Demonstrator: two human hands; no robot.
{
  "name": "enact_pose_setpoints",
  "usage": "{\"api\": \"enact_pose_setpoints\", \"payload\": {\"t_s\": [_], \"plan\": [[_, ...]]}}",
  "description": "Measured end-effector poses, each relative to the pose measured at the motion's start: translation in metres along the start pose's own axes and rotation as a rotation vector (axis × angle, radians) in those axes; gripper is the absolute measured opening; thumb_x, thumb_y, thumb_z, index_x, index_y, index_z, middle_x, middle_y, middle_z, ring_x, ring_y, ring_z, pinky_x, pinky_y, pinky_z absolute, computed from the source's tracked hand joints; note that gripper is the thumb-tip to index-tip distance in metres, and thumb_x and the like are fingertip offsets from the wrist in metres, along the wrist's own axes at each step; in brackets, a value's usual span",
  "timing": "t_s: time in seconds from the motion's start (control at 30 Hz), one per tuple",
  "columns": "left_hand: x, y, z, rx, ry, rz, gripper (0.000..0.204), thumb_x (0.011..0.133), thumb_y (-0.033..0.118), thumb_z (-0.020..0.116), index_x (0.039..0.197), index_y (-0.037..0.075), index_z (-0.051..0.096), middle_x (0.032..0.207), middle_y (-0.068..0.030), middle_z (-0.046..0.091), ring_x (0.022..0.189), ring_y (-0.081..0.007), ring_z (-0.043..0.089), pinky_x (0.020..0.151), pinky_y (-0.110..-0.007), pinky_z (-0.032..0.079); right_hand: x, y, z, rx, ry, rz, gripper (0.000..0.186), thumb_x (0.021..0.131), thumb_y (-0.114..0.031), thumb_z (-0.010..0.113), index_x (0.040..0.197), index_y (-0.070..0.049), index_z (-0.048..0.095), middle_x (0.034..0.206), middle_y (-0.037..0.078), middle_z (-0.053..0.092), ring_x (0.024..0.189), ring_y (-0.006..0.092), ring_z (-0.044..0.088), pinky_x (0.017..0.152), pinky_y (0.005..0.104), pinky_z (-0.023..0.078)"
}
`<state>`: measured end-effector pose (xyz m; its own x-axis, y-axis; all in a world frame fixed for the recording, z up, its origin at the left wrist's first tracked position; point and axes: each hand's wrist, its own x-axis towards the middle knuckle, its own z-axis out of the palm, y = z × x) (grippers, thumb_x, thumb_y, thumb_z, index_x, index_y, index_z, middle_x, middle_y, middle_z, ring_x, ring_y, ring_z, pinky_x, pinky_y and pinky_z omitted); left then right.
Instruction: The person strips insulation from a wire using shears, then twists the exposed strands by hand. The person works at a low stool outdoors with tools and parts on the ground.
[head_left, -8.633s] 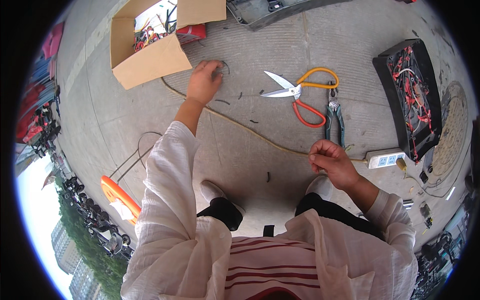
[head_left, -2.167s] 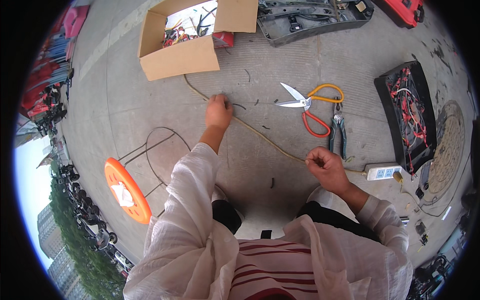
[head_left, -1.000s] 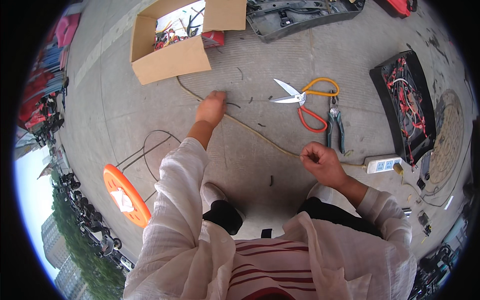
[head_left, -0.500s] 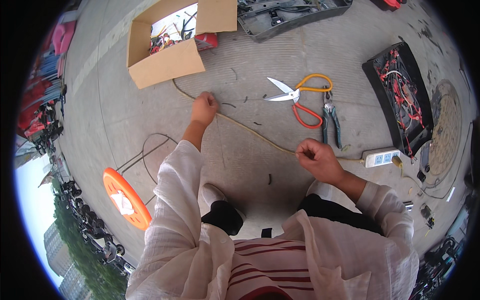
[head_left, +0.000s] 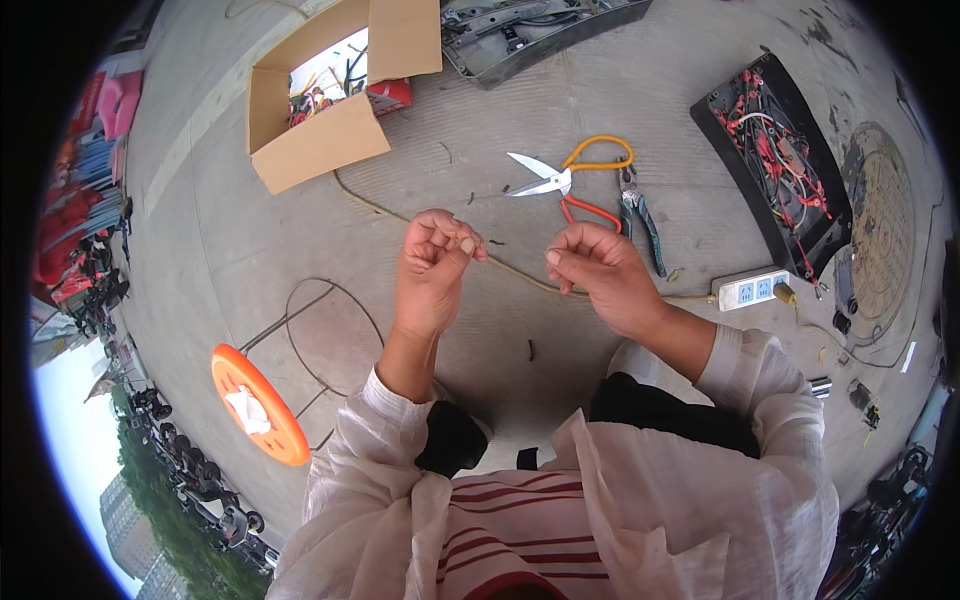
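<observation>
My left hand [head_left: 435, 268] is raised in front of me with curled fingers, its thumb and forefinger together. Facing it a short way to the right, my right hand [head_left: 605, 280] pinches thumb against fingertips. Anything thin between either set of fingers is too small to make out. Behind both hands a tan cord [head_left: 370, 204] runs along the ground from the cardboard box to a white power strip [head_left: 738, 293]. Beyond my right hand lie large scissors [head_left: 566, 181] with spread blades and one orange-yellow and one red handle. Pliers [head_left: 652, 240] with dark green grips lie beside them.
An open cardboard box [head_left: 318, 155] with wire pieces stands far left. A black tray [head_left: 838, 235] of red wiring lies right, near a round manhole cover [head_left: 890, 210]. A black casing [head_left: 555, 48] is at the back. An orange-seated stool [head_left: 285, 428] lies tipped at left.
My left hand has come off the cord, moving right and nearer to me, close to my right hand. My right hand has shifted slightly left and up. The whole view has shifted a little.
</observation>
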<state>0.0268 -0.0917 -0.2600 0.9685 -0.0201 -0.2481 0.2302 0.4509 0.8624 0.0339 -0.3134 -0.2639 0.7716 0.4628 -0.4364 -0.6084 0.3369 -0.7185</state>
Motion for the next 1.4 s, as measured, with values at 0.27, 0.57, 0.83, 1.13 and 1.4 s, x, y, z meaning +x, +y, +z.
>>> {"api": "enact_pose_setpoints", "payload": {"t_s": [0.27, 0.57, 0.83, 1.13, 1.4], "plan": [[-0.023, 0.006, 0.05, 0.33, -0.124, 0.134, 0.021, 0.086, -0.011, 0.06, 0.1, 0.002, 0.052, 0.096, -0.0062, 0.06, 0.089, -0.0132, 0.058, 0.08, -0.027, 0.048, -0.013, -0.014, 0.019, 0.183, 0.026, 0.039, 0.012, 0.09, -0.014, 0.064, 0.094, -0.002, 0.065, 0.086, 0.002, 0.065, 0.078, 0.0089, 0.058, 0.065, 0.0247, 0.046], [-0.027, 0.008, 0.061, 0.332, -0.129, 0.14, 0.019, 0.086, -0.01, 0.061, 0.098, 0.001, 0.053, 0.095, -0.0061, 0.06, 0.089, -0.0123, 0.058, 0.08, -0.026, 0.048, -0.023, -0.016, 0.018, 0.059, 0.041, -0.085, 0.014, 0.089, -0.014, 0.067, 0.095, -0.001, 0.067, 0.086, 0.002, 0.065, 0.076, 0.0059, 0.057, 0.062, 0.022, 0.046], [-0.032, 0.007, 0.065, 0.35, -0.078, 0.125, 0.02, 0.085, -0.01, 0.062, 0.098, 0.001, 0.053, 0.094, -0.0053, 0.06, 0.088, -0.011, 0.057, 0.079, -0.025, 0.047, -0.025, -0.013, 0.018, -0.144, 0.056, -0.161, 0.01, 0.09, -0.012, 0.065, 0.091, -0.001, 0.065, 0.077, -0.003, 0.06, 0.066, 0.0009, 0.05, 0.056, 0.0174, 0.041], [-0.034, 0.004, 0.065, 0.42, -0.085, 0.151, 0.022, 0.087, -0.007, 0.06, 0.107, 0.0, 0.053, 0.095, -0.0049, 0.06, 0.087, -0.0109, 0.057, 0.078, -0.025, 0.047, -0.027, -0.015, 0.017, 0.062, -0.037, -0.011, 0.013, 0.091, -0.015, 0.061, 0.088, -0.002, 0.063, 0.076, -0.001, 0.057, 0.065, 0.0052, 0.051, 0.058, 0.0206, 0.043], [-0.031, 0.02, 0.059, 1.03, -0.224, 0.376, 0.025, 0.083, -0.006, 0.064, 0.107, 0.0, 0.063, 0.1, -0.009, 0.065, 0.092, -0.019, 0.064, 0.08, -0.029, 0.051, -0.028, -0.014, 0.014, 0.188, -0.087, 0.087, 0.013, 0.092, -0.015, 0.06, 0.087, -0.004, 0.063, 0.077, 0.0, 0.059, 0.067, 0.0071, 0.053, 0.059, 0.0225, 0.045]]}}
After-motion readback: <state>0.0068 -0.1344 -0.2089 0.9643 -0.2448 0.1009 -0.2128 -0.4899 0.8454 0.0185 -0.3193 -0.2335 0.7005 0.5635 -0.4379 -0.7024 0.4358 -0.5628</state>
